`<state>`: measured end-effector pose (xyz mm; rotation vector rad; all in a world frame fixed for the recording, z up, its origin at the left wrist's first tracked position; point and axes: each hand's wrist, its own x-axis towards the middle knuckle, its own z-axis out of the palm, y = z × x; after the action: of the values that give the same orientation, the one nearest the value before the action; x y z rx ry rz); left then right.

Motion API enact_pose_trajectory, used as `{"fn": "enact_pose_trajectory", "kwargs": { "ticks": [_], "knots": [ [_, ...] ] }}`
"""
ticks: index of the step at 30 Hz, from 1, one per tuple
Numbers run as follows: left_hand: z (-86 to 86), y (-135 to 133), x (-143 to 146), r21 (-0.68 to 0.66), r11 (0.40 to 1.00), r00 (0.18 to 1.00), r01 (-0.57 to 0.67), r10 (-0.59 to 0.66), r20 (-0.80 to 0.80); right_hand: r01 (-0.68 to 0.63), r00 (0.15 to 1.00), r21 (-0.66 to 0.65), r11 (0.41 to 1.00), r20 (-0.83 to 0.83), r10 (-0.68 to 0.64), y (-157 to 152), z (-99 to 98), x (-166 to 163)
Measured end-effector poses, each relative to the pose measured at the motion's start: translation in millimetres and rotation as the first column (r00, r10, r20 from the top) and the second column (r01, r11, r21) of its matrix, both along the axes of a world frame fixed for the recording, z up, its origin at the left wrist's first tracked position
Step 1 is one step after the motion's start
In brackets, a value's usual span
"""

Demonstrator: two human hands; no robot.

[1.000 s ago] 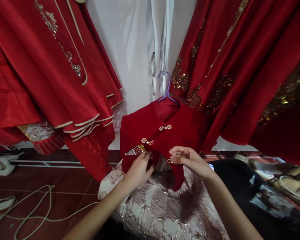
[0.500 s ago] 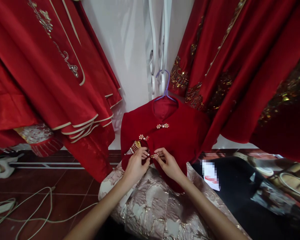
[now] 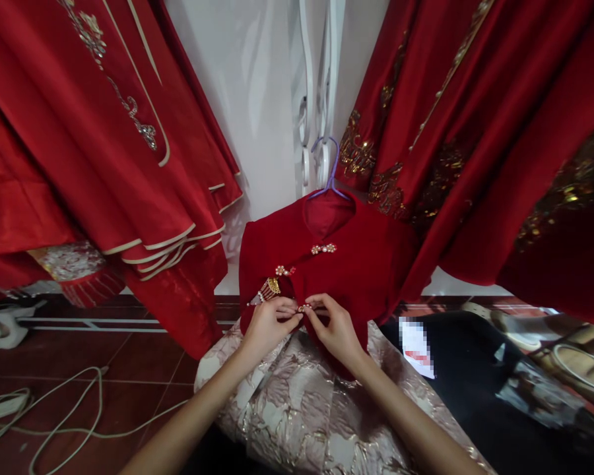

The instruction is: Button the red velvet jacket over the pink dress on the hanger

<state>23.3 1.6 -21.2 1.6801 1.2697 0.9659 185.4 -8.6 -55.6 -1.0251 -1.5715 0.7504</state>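
A dark red velvet jacket [image 3: 361,264] hangs on a purple hanger [image 3: 329,173], its lower part lying on pale brocade fabric [image 3: 307,409]. Two pearl clasps [image 3: 323,249] along its slanted front are fastened, and a gold tassel ornament [image 3: 270,288] hangs at its left side. My left hand [image 3: 267,324] and my right hand [image 3: 334,326] meet at a third small clasp [image 3: 304,308] on the jacket's front edge. Both pinch the fabric and clasp with fingertips.
Red embroidered gowns hang at left [image 3: 103,132] and right [image 3: 475,132] against a white wall [image 3: 257,99]. Pale cables [image 3: 54,409] lie on the dark red tile floor. A black item [image 3: 475,369] with a white tag lies to the right.
A second ago my right hand held the jacket's flap out to the right. It has brought the flap across to my left hand, and both now pinch the clasp together.
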Motion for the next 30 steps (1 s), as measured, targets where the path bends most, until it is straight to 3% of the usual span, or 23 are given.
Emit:
{"fn": "enact_pose_trajectory", "kwargs": {
  "ticks": [8,15,21,25,30],
  "knots": [
    [-4.6,1.9,-2.2,0.010,1.000,0.999,-0.016,0.017,-0.029,0.025,0.998,0.060,0.998,0.056,-0.028,-4.4,-1.2,-3.2],
    [0.7,0.3,-6.3,0.116,0.993,0.975,0.019,0.007,-0.224,0.051,0.997,0.061,0.997,0.053,-0.055,-6.0,-3.1,-7.1],
    [-2.2,6.9,-11.9,0.193,0.978,0.964,0.074,-0.020,-0.264,0.126,0.983,0.029,0.992,0.131,-0.128,-4.7,-3.1,-9.0],
    [0.8,12.1,-16.7,0.310,0.951,0.970,-0.014,0.088,-0.228,0.212,0.956,-0.023,0.977,0.213,-0.203,-5.8,10.5,-2.8],
    [23.2,10.3,-24.8,0.412,0.911,0.957,-0.029,0.144,-0.252,0.181,0.970,0.029,0.983,0.159,-0.183,-19.2,45.8,6.7]
  ]
}}
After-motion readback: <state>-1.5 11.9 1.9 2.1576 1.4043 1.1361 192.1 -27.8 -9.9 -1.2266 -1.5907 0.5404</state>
